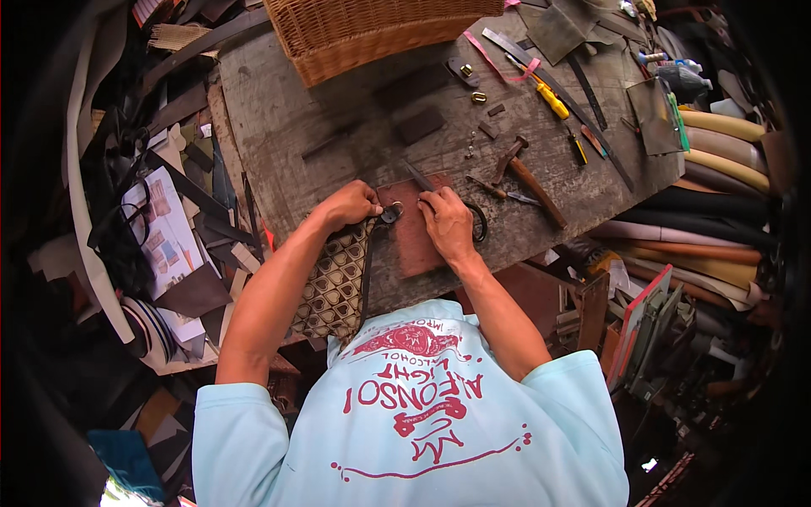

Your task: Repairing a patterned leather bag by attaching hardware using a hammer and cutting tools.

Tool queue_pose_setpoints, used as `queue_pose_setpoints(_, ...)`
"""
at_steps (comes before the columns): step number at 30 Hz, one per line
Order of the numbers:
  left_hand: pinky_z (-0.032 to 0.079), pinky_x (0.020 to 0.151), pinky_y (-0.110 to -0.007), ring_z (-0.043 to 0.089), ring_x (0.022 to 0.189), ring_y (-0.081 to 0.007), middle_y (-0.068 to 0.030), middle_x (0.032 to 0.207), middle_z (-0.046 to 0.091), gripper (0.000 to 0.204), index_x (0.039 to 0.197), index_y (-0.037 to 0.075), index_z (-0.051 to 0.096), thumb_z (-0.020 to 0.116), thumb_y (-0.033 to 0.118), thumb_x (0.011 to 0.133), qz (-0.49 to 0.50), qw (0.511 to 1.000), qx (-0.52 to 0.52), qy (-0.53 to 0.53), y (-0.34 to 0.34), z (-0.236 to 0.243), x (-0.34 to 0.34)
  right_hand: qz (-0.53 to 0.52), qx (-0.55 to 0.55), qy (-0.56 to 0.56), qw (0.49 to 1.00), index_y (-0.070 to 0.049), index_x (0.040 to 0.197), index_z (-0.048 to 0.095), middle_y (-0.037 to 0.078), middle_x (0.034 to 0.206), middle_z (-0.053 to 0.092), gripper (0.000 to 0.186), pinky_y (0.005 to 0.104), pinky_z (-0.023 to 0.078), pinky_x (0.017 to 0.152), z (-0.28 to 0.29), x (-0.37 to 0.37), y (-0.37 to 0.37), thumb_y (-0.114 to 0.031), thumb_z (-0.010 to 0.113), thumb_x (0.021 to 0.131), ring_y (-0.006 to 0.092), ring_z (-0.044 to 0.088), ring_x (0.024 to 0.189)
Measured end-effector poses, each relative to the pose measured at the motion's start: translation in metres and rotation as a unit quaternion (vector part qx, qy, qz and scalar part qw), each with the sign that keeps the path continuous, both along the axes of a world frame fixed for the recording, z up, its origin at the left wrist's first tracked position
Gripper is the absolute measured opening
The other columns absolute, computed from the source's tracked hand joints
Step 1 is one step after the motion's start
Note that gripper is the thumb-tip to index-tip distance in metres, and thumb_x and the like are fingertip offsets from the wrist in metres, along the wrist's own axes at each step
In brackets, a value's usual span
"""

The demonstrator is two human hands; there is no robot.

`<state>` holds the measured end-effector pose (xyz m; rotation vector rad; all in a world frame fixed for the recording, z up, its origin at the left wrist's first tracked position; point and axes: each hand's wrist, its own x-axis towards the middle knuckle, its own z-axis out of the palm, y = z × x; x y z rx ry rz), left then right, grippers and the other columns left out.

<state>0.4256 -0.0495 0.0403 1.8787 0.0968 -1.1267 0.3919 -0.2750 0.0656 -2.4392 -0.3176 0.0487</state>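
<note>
My left hand pinches the upper corner of a patterned bag-like piece, which has cream shapes on dark brown and a dark edge. At its fingertips is a small dark tab with a shiny metal fitting. The fingers of my right hand are closed over a pair of scissors; a metal blade points away to the far left and a black handle loop shows beside the wrist. Between the hands lies a reddish-brown flat board, partly under the right hand.
A hammer and a small pointed tool lie right of my hands. Farther off are yellow-handled screwdrivers, small brass-coloured hardware and a wicker basket. Scraps crowd the left; rolled material is stacked right.
</note>
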Motion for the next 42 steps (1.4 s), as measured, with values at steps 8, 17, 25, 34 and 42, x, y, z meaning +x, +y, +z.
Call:
queue_pose_setpoints(8, 0.045, 0.067, -0.034, 0.055, 0.072, -0.0127, -0.0029, 0.074, 0.065, 0.016, 0.088, 0.000, 0.071, 0.072, 0.015, 0.086, 0.024, 0.999, -0.036, 0.006, 0.005, -0.015, -0.012, 0.035, -0.097, -0.092, 0.990, -0.007, 0.082, 0.064, 0.010, 0.079, 0.056, 0.005, 0.0417, 0.051, 0.064, -0.018, -0.009, 0.005, -0.008, 0.068, 0.078, 0.0310, 0.061, 0.077)
queue_pose_setpoints(17, 0.046, 0.064, -0.038, 0.057, 0.068, -0.0177, -0.0079, 0.069, 0.065, 0.016, 0.084, 0.000, 0.071, 0.076, 0.015, 0.081, 0.050, 0.998, -0.045, -0.011, 0.001, -0.009, -0.008, -0.014, 0.166, 0.087, 0.982, 0.003, 0.094, 0.060, 0.020, 0.089, 0.058, 0.006, 0.0427, 0.049, 0.070, 0.016, -0.015, 0.024, 0.001, 0.059, 0.088, 0.0403, 0.060, 0.081)
queue_pose_setpoints(25, 0.046, 0.065, -0.037, 0.060, 0.072, -0.0183, -0.0105, 0.075, 0.067, 0.018, 0.089, 0.000, 0.071, 0.072, 0.018, 0.085, 0.019, 1.000, -0.016, -0.006, 0.000, -0.001, -0.004, 0.024, 0.087, 0.026, 0.996, 0.000, 0.092, 0.067, 0.013, 0.088, 0.062, 0.008, 0.0405, 0.050, 0.068, -0.002, -0.021, 0.046, -0.001, 0.068, 0.084, 0.0328, 0.063, 0.077)
queue_pose_setpoints(34, 0.048, 0.068, -0.038, 0.062, 0.075, -0.0203, -0.0130, 0.077, 0.068, 0.018, 0.088, -0.002, 0.070, 0.072, 0.016, 0.084, 0.024, 1.000, -0.010, 0.005, -0.001, 0.002, -0.008, 0.028, 0.069, -0.038, 0.996, 0.000, 0.095, 0.067, 0.013, 0.089, 0.062, 0.016, 0.0377, 0.052, 0.066, -0.019, -0.034, 0.047, 0.002, 0.073, 0.081, 0.0295, 0.064, 0.079)
queue_pose_setpoints(42, 0.049, 0.072, -0.041, 0.066, 0.079, -0.0278, -0.0199, 0.081, 0.068, 0.017, 0.087, -0.003, 0.069, 0.071, 0.013, 0.084, 0.044, 0.999, 0.000, -0.017, -0.005, 0.003, -0.011, 0.076, 0.025, -0.034, 0.996, 0.001, 0.100, 0.067, 0.014, 0.091, 0.063, 0.020, 0.0373, 0.053, 0.067, -0.015, -0.031, 0.041, 0.006, 0.072, 0.081, 0.0295, 0.065, 0.079)
